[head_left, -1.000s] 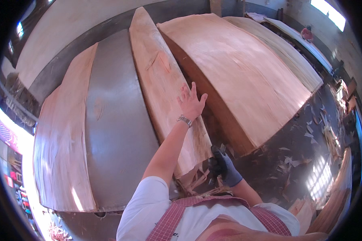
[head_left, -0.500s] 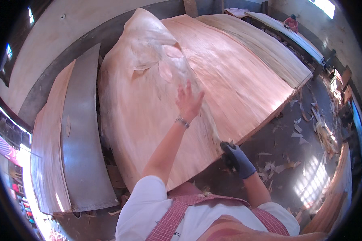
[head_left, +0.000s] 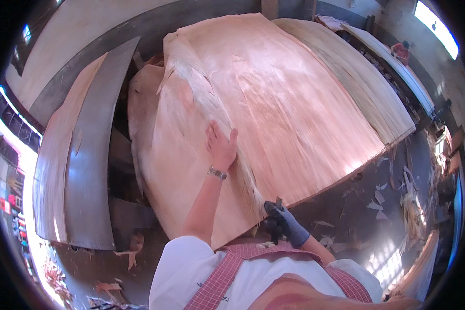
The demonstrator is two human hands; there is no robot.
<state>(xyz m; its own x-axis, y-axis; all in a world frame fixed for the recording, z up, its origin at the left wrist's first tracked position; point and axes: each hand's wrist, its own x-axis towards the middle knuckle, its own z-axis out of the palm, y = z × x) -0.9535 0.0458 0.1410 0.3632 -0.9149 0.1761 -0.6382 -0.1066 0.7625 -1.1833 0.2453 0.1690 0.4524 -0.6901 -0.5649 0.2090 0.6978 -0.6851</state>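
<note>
A large pale pinkish wood veneer sheet (head_left: 191, 170) lies in front of me, its right side rumpled into a long raised ridge. My left hand (head_left: 222, 147), bare with a metal watch at the wrist, rests with fingers stretched out on or just over this sheet beside the ridge. My right hand (head_left: 283, 223), in a dark-palmed grey-blue glove, is closed near the sheet's near right corner. A small flat dark tool (head_left: 279, 203) sticks up from its fingers; most of it is hidden. Right of the ridge spreads a wide veneer stack (head_left: 305, 129).
To the left stands another veneer stack (head_left: 62, 170) beside a grey sheet-topped surface (head_left: 95, 155). A dark gap separates them from my stack. Veneer scraps (head_left: 380, 199) litter the floor at right. Far right, a person in red (head_left: 400, 51) is at a long pale stack (head_left: 392, 59).
The loose sheet's far part has dropped and shifted, uncovering more of the stack behind. My left hand has moved left and nearer; my gloved right hand has come nearer and slightly left. The view has shifted.
</note>
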